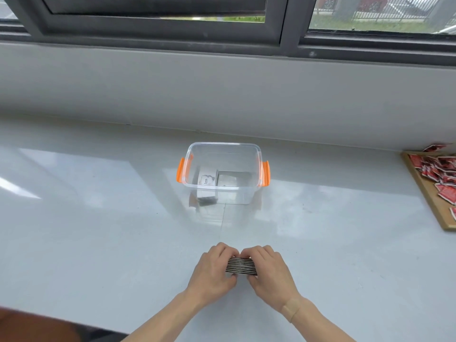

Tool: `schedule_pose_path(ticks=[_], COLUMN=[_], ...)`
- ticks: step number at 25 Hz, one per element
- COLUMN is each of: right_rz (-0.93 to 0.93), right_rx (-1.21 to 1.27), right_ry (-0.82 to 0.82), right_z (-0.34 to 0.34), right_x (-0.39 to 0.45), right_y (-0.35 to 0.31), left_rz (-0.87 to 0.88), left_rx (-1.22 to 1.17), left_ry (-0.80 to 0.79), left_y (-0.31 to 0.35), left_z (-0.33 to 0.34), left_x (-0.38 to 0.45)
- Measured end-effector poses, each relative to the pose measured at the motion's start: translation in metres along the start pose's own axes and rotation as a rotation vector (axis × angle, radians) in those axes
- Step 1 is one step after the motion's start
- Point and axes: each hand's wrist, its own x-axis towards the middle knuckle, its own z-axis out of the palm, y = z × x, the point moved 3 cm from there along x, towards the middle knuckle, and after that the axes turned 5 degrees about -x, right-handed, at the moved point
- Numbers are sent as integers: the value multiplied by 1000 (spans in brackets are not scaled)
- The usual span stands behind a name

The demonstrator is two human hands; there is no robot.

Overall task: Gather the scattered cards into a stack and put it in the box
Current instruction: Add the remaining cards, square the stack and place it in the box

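Both hands are down on the white table [98, 218], close to its near edge, squeezing a stack of cards [241, 266] between them. The left hand [212, 267] grips the stack's left end and the right hand [267, 270] grips its right end, fingers curled over the top and thumbs tucked against the near side, so only the striped card edges show in the gap between the two hands. A tan plaster [292, 307] crosses the right wrist.

Straight ahead of the hands, well apart from them, stands a clear plastic box [197, 154] with orange clips [181, 170] on its left and right sides. Its top is open, and a few cards [208, 180] already lie on its floor. The stretch of table between the stack and the box is bare and glossy. The box sits near the table's far edge, where a grey wall [222, 90] rises to a window frame [291, 25].

Off at the right edge, a wooden tray [428, 193] holds a loose heap of red packets [441, 174], well away from the hands.
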Motion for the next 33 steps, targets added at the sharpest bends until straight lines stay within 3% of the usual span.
schedule_pose_path(ticks=[6,12,19,23,27,30,33], right_rz=[19,90,104,100,102,105,106], right_rx=[-142,-235,-262,-271,-273,-283,-301], right_ry=[-94,-75,-84,-86,-83,-90,-92], right_z=[18,20,18,20,19,19,19], right_x=[0,4,3,4,5,5,5], right_y=[8,5,4,5,3,1,3], left_rz=[-21,-72,-257,-413,-553,-554,-492], left_rx=[239,157,-181,-415,-809,-1021,-1102], left_ry=[-101,-59,10,205,380,337,189], left_y=[-7,-14,-44,-63,-49,-14,16], left_z=[16,25,0,-22,-15,6,26], left_x=[10,12,-1,-14,-18,-5,1])
